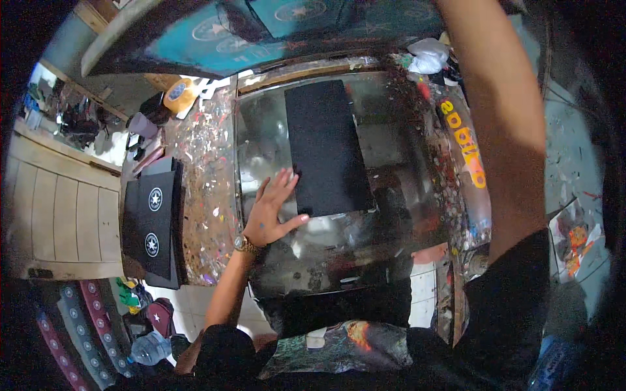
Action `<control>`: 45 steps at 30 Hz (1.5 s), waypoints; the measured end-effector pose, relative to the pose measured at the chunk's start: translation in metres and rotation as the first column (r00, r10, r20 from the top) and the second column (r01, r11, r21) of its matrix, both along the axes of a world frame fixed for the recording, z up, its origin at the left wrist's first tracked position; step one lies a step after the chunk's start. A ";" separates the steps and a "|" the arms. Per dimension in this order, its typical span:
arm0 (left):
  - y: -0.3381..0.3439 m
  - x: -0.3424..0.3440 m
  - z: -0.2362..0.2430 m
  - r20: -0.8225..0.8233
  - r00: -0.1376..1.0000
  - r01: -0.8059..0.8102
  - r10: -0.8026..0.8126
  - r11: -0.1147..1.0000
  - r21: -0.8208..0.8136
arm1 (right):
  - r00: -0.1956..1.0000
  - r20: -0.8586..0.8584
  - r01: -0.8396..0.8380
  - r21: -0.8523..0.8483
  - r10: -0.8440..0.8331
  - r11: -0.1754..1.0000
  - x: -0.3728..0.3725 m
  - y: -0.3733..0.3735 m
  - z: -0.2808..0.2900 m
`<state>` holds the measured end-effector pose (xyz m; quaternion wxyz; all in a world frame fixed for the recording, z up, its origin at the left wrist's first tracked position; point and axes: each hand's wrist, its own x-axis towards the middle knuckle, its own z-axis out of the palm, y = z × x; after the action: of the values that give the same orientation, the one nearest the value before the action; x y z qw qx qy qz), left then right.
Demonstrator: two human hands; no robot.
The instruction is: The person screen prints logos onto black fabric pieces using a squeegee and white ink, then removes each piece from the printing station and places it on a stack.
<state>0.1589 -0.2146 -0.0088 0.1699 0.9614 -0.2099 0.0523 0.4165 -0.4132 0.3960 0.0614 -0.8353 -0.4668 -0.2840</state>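
Note:
A black rectangular panel, apparently fabric [329,146], lies flat on a dark, glossy board [398,169] in the middle. My left hand [270,212], with a watch on the wrist, has its fingers spread at the panel's lower left edge, fingertips on or just beside it. My right forearm [508,130] reaches up along the right side and out of the picture, so that hand is hidden from view. Above the board is a large raised frame [287,32] with a teal surface and round star designs.
Black pieces with round white prints [149,221] are stacked at left, near a purple cup [142,126] and an orange round item [179,96]. A white bag [427,55] sits top right. Printed strips [94,322] and a water jug [151,348] are lower left, below a door [75,215].

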 end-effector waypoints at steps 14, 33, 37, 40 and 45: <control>-0.017 -0.090 0.033 0.267 0.913 -0.225 0.307 0.928 -0.295 | 0.973 -0.232 0.016 0.032 -0.008 0.999 -0.208 -0.062 -0.334; -0.012 -0.094 0.005 0.218 0.922 -0.238 0.320 0.912 -0.333 | 0.880 -0.470 -0.075 -0.013 0.060 0.997 -0.040 -0.014 -0.333; -0.013 -0.090 -0.007 0.220 0.926 -0.229 0.308 0.918 -0.324 | 0.896 -0.430 -0.132 -0.017 0.111 0.991 -0.015 -0.013 -0.330; -0.013 -0.089 -0.012 0.268 0.909 -0.231 0.318 0.922 -0.311 | 0.912 -0.406 -0.028 0.099 0.066 0.995 -0.050 -0.016 -0.352; -0.012 -0.090 -0.006 0.213 0.914 -0.262 0.345 0.904 -0.339 | 0.889 -0.456 0.015 -0.038 -0.031 0.999 -0.169 -0.032 -0.347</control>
<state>0.0689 -0.2262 -0.0144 0.2750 0.9288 -0.0666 0.2393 0.2476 -0.4450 0.0485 0.1520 -0.8850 -0.4340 -0.0725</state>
